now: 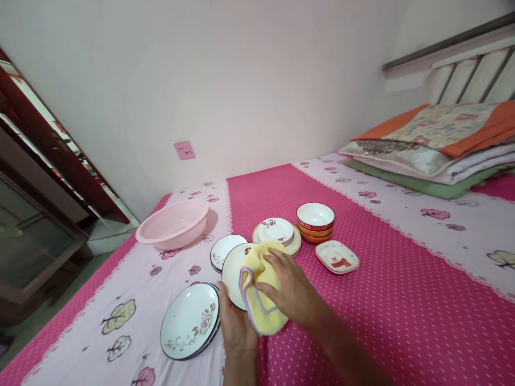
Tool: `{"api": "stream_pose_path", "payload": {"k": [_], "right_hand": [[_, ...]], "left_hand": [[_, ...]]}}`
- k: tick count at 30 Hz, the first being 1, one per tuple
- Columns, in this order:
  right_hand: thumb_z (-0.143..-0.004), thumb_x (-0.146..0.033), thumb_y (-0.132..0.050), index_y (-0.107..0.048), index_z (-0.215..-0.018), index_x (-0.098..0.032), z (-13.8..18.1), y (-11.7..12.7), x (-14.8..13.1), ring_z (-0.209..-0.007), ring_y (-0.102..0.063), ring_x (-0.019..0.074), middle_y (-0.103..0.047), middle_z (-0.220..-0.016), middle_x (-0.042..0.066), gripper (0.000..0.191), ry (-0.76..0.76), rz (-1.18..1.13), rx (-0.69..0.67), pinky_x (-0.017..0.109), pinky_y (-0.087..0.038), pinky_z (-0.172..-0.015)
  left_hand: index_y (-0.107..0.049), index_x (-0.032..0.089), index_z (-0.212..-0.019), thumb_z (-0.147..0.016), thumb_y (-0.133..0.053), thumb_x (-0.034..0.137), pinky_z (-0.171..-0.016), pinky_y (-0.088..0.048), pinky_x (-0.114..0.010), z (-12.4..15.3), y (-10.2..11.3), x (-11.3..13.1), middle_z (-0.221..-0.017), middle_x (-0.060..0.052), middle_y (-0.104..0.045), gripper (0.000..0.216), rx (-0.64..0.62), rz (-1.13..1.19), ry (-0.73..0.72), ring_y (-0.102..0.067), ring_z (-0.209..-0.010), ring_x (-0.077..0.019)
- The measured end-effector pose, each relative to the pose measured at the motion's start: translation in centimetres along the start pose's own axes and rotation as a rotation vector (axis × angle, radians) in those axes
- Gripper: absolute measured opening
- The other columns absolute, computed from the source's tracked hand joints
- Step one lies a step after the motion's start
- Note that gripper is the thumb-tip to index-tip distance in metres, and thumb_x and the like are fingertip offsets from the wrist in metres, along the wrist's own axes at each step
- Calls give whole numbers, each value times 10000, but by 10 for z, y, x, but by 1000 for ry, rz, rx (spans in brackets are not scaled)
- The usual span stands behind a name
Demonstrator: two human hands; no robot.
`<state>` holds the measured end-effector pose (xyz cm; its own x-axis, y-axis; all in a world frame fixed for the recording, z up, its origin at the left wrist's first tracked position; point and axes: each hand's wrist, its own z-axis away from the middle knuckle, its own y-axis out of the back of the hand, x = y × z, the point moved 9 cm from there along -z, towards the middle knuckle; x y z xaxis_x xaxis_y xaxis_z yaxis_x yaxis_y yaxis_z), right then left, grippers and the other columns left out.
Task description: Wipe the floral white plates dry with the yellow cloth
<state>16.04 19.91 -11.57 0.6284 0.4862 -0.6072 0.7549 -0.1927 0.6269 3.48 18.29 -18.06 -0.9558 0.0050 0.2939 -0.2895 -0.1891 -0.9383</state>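
Note:
My left hand [237, 324] grips a cream plate [233, 271] by its near edge, tilted up above the bed. Over the plate's right side lies a yellow cloth [263, 289] with a purple border, which my right hand [289, 287] presses and holds against it. Left of my hands is a stack of white dark-rimmed plates [187, 321] with brown flowers. Just behind the held plate, smaller dark-rimmed plates [225, 249] are stacked. Plates with red flowers [277, 230] rest on larger yellow-rimmed plates [296, 244], partly hidden by the cloth.
Stacked bowls [316, 214] and squarish dishes [337, 257] stand to the right. A pink basin [173, 222] sits at the back left of the bed [394, 321]. Folded bedding [438, 139] is piled at the far right. A wall [257, 96] runs behind the bed.

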Motion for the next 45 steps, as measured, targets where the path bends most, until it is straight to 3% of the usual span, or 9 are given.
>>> {"api": "stream_pose_path", "payload": {"k": [5,8,13,19,24,29,33,39,45], "right_hand": [[-885,-221,-657,-520,-1456,-179,1,-9,11,-1525,-369,342,-425,-1615,176,589,-82,-97,61,585,-360,-1234],[-923,-145,-505,-453,-1507,-194,-2,-3,23,-1483,-451,271,-503,-1549,159,588,-81,-227,151,521,-396,-1229],[-879,-88,-470,-506,-1455,-200,-5,19,38,-1365,-579,267,-615,-1429,138,588,-85,-254,244,492,-493,-1146],[-917,-75,-489,-449,-1500,-200,-2,40,12,-1397,-540,296,-593,-1445,155,597,77,-53,349,534,-484,-1145],[-957,-33,-440,-491,-1444,-219,5,33,-19,-1365,-559,270,-611,-1389,142,524,236,-54,412,508,-490,-1139],[-904,15,-412,-562,-1317,-226,9,13,-40,-1221,-613,256,-655,-1248,116,501,238,-211,315,462,-524,-1064],[-852,33,-434,-633,-1161,-208,9,1,-65,-1127,-622,246,-685,-1147,91,439,299,-318,77,407,-516,-1008],[-775,53,-453,-685,-963,-213,16,-12,-76,-970,-644,207,-707,-971,28,400,286,-317,-280,313,-489,-877],[-815,52,-485,-709,-892,-220,21,-8,-60,-937,-639,226,-714,-880,10,361,260,-133,-297,409,-420,-1001]], "left_hand": [[-778,190,-1254,-1065,-416,473,-1199,-409,-453,2,-3,6,-1234,-125,-780,497,-16,-66,-43,-677,-1263,-301],[-734,170,-1323,-1060,-453,458,-1206,-405,-459,2,-7,1,-1298,-141,-750,480,-23,-99,-25,-648,-1304,-303],[-738,170,-1308,-1063,-477,429,-1231,-374,-450,4,-13,-8,-1307,-133,-747,442,6,-169,58,-618,-1343,-284],[-786,158,-1211,-1048,-506,445,-1244,-337,-510,10,-18,-26,-1290,-142,-756,433,-91,-202,217,-562,-1400,-316],[-788,175,-1210,-1061,-443,489,-1238,-344,-500,8,-23,-34,-1316,-137,-745,490,-182,-170,217,-540,-1421,-312],[-797,162,-1174,-1079,-370,502,-1191,-416,-392,3,-14,-27,-1246,-133,-775,555,-196,-87,150,-634,-1321,-262],[-786,146,-1151,-1093,-338,462,-1116,-485,-328,6,-11,-16,-1118,-115,-799,551,-201,-62,151,-690,-1224,-230],[-755,88,-1213,-1038,-432,572,-1180,-432,-470,7,-10,-8,-1169,-185,-778,608,-249,-93,245,-646,-1293,-336],[-762,108,-1249,-1082,-396,440,-1261,-291,-468,-3,-12,21,-1279,-174,-751,521,-350,-100,69,-601,-1362,-294]]}}
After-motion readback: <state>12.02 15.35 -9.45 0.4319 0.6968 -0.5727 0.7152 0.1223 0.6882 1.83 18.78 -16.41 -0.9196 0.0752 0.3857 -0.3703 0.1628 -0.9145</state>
